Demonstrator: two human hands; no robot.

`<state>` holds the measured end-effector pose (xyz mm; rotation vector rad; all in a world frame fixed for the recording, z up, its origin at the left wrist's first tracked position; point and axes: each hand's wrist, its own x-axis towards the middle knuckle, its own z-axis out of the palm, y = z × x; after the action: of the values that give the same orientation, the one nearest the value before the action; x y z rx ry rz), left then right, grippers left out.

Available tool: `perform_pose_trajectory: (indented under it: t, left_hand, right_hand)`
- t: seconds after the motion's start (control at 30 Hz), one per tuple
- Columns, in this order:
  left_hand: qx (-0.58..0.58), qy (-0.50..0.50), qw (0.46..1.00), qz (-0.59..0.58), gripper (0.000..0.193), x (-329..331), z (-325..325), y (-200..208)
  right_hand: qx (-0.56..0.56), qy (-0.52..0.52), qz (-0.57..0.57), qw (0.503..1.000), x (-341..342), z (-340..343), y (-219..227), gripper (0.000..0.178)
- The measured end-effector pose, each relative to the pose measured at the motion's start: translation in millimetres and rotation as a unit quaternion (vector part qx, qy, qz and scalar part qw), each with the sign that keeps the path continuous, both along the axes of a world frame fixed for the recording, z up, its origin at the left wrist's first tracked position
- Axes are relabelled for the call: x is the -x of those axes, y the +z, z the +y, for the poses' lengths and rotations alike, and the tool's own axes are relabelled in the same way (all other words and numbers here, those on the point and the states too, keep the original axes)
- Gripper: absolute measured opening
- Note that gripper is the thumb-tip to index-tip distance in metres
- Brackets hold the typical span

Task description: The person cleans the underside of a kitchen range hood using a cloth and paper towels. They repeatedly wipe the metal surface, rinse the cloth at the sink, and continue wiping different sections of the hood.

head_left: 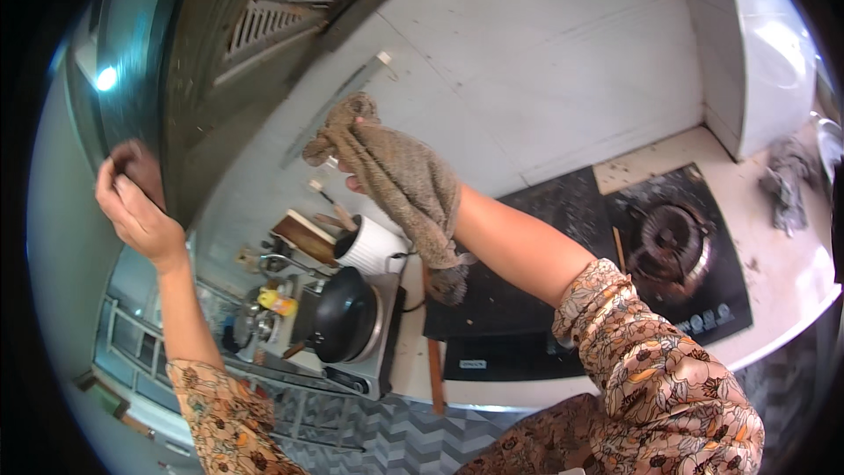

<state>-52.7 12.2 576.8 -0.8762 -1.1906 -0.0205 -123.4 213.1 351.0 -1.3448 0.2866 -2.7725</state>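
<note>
A brown, coarse-woven cloth [404, 176] is draped over my right hand [353, 185] and wrist, its bunched end sticking up past the fingers. Only some fingertips of that hand show beneath the fabric, closed on it. My right arm reaches across above the black gas stove [519, 290]. At the far left, my left hand [145, 224] is raised with its fingers curled round a dark brown, rounded thing [141, 171], too blurred to name. That thing is beside the lower edge of the dark, greasy range hood [189, 79], which has slotted vents.
A black wok [345, 321] sits on a small cooker left of the stove. Behind it stand a white ribbed container [376, 246] of utensils and a wooden board [303, 236]. A yellow bottle [278, 302] is farther left. At right are a sooty burner [673, 242] and a grey rag [789, 185].
</note>
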Motion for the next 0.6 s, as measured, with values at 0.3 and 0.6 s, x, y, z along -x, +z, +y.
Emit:
perform_pose_trajectory:
  t: [0.3,0.6]
  left_hand:
    - [0.038,-0.139,0.987,-0.073,0.036,-57,-6,-102]
    - [0.038,-0.228,0.753,-0.617,0.044,-78,18,-370]
  right_hand:
    - [0.062,0.12,-0.288,0.948,-65,40,-120,0.033]
    - [-0.447,-0.694,-0.113,0.554,-84,153,-173,0.021]
